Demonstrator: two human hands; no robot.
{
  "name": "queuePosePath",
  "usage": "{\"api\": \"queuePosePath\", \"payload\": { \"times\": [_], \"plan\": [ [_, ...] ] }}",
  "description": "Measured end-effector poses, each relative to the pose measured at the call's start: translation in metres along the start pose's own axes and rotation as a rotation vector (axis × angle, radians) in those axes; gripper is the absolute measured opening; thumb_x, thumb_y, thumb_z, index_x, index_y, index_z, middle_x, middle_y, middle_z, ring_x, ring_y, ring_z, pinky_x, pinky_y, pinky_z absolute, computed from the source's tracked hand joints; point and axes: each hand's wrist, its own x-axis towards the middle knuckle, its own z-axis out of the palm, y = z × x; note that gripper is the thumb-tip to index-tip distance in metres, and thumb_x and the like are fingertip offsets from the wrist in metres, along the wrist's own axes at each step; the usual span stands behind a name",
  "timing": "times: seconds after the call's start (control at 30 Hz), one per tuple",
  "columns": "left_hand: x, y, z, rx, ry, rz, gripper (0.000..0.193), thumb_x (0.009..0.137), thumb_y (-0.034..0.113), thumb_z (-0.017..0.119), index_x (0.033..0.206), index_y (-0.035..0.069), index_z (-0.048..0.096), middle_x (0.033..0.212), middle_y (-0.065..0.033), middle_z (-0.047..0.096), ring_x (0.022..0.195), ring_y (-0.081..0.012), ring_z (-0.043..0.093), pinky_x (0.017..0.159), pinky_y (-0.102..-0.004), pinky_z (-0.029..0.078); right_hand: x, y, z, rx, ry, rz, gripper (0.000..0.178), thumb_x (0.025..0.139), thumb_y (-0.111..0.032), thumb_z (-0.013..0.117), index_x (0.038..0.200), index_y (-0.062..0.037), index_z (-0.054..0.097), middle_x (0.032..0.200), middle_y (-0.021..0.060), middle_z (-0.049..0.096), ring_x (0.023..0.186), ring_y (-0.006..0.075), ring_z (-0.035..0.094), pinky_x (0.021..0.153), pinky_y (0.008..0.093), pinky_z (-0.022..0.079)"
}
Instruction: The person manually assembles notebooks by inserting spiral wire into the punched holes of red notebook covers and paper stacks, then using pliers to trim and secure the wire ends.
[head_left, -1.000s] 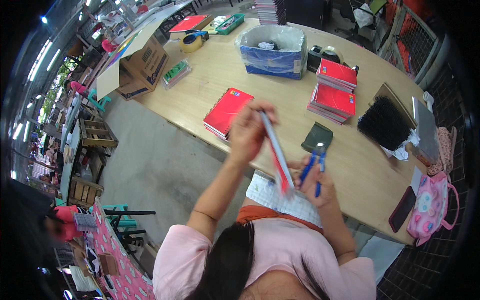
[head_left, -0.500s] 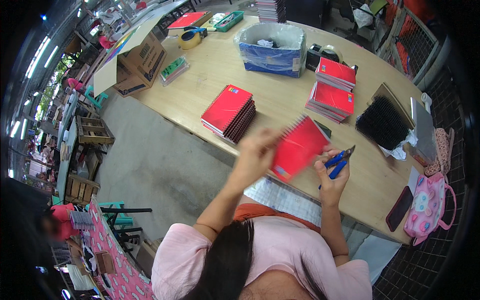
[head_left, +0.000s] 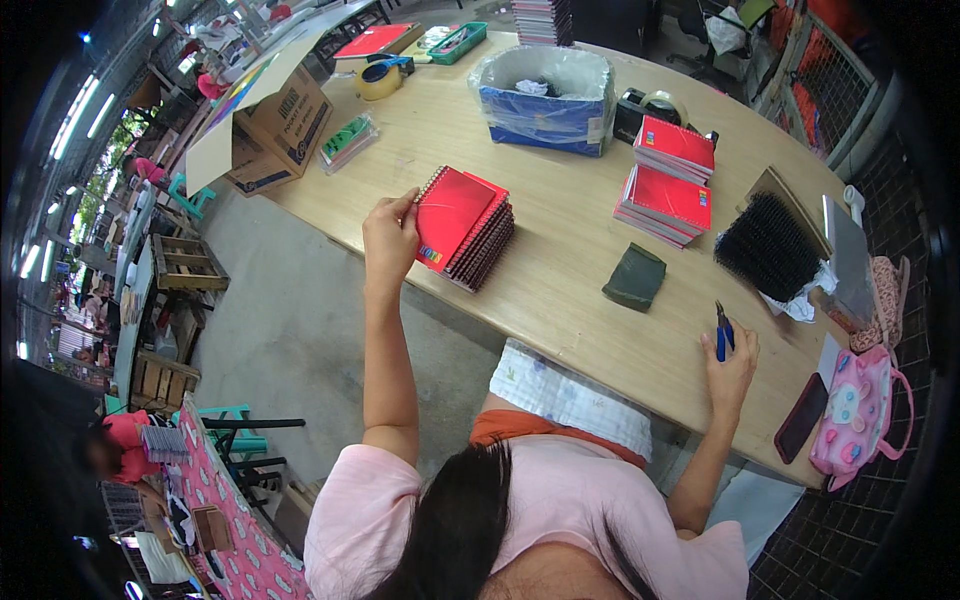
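My left hand (head_left: 389, 240) pinches the spiral edge of a red notebook (head_left: 452, 215), which rests at a slight angle on top of a stack of red spiral notebooks (head_left: 488, 250) near the table's left edge. On the right side of the table, my right hand (head_left: 734, 378) is closed around blue-handled nippers (head_left: 724, 335), their dark jaws pointing away from me. Between the hands lies a dark green, roughly square piece (head_left: 635, 277), apart from both; I cannot tell what it is.
Two more notebook piles (head_left: 662, 205) stand at right, beside a bundle of black spiral coils (head_left: 768, 245). A plastic-lined blue bin (head_left: 545, 135) is farther back. A cardboard box (head_left: 285, 130) sits at the left edge, a phone (head_left: 800, 418) and pink pouch (head_left: 853, 415) at the near right.
My left hand has carried the notebook left onto the stack. My right hand has let go of the notebook and moved right with the nippers, uncovering the dark green piece.
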Motion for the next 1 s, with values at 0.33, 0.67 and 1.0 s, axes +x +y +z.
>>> {"api": "queuePosePath", "payload": {
  "times": [0.33,0.67,1.0],
  "plan": [
    [-0.005,-0.004,0.022,0.014,0.070,0.018,0.024,0.089,0.004,0.062,0.109,0.001,0.074,0.090,-0.0188,0.069,0.079,-0.0301,0.067,0.077,-0.0375,0.053,-0.004,0.037,0.012,-0.234,0.034,0.026,0.066,0.075,-0.031,0.082,0.133,-0.0065,0.060,0.116,0.0164,0.054,0.109,0.0357,0.051,0.098,0.0460,0.041],
    [-0.026,-0.015,0.031,-0.484,0.274,-0.114,0.046,0.104,0.037,0.039,0.129,0.006,0.064,0.135,-0.0115,0.058,0.128,-0.0266,0.050,0.108,-0.0394,0.037,0.012,-0.002,0.021,0.319,0.153,-0.124,0.049,0.092,-0.040,0.067,0.124,-0.0031,0.066,0.128,0.0183,0.059,0.122,0.0332,0.053,0.105,0.0426,0.040],
    [-0.036,-0.052,0.093,-0.925,0.469,-0.035,0.082,0.102,0.064,0.019,0.137,-0.004,0.051,0.141,-0.0140,0.053,0.127,-0.0271,0.049,0.112,-0.0401,0.035,0.094,-0.261,0.183,1.145,-0.218,-0.182,0.062,0.105,-0.050,0.039,0.114,0.0019,0.071,0.111,0.0181,0.072,0.105,0.0233,0.066,0.098,0.0317,0.046]
  ]
}}
